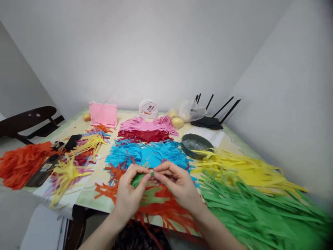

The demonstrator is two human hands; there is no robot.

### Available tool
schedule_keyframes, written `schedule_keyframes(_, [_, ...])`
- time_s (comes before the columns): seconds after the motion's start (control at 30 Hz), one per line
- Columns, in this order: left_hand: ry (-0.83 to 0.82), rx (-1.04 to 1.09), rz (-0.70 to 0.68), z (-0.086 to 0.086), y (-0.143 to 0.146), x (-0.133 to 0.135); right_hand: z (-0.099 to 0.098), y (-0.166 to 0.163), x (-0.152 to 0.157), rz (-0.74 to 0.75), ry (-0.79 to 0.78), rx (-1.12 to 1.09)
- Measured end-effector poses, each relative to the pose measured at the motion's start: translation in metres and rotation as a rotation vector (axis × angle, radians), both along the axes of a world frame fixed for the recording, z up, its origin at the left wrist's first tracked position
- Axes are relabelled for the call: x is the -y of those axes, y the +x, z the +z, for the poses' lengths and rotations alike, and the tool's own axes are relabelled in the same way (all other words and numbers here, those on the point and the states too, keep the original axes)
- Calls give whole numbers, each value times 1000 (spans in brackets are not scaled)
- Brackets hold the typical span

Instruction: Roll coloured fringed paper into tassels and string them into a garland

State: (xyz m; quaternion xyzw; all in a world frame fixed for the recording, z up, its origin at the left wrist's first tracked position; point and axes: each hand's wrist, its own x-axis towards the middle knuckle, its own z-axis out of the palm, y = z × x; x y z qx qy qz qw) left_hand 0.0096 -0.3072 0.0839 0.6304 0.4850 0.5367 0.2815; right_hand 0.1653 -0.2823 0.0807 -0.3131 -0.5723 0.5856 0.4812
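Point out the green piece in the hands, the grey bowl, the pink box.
green piece (137, 180): head view, its middle.
grey bowl (187, 151): head view, front wall.
pink box (103, 114): head view, front face.

Bright, even, soft light, source not in view — no hard shadows, no glare on the surface (90, 189). Slight dimming twd the corners. Wide-angle bend at edges; wall lines slant in. Green pile (260, 215) bottom right smears into blur. Left hand (128, 194), right hand (182, 185) & the green bit (137, 180) they pinch — a bit soft.
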Motion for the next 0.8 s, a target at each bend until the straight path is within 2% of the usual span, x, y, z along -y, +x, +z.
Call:
schedule_keyframes(0.2, [90, -77, 17, -1, -8, 13, -5, -7, 5, 13, 28, 21])
schedule_keyframes(0.3, [155, -190, 15, -1, -12, 17, -6, -10, 9, -38, 94, 111])
schedule_keyframes(0.4, [135, -227, 6, -2, -15, 20, -5, -10, 11, -45, 178, 225])
schedule_keyframes(0.5, [1, -24, -57, -4, -13, 21, -3, -10, 12, -69, 170, 223])
schedule_keyframes(0.6, [-108, 218, -124, -9, -10, 23, -2, -13, 13, -44, 71, 140])
schedule_keyframes(0.7, [-85, 251, -107, -14, -8, 25, -1, -13, 14, 40, -29, 105])
schedule_keyframes(0.8, [-58, 240, -90, -18, -7, 26, 1, -11, 16, 25, -30, 136])
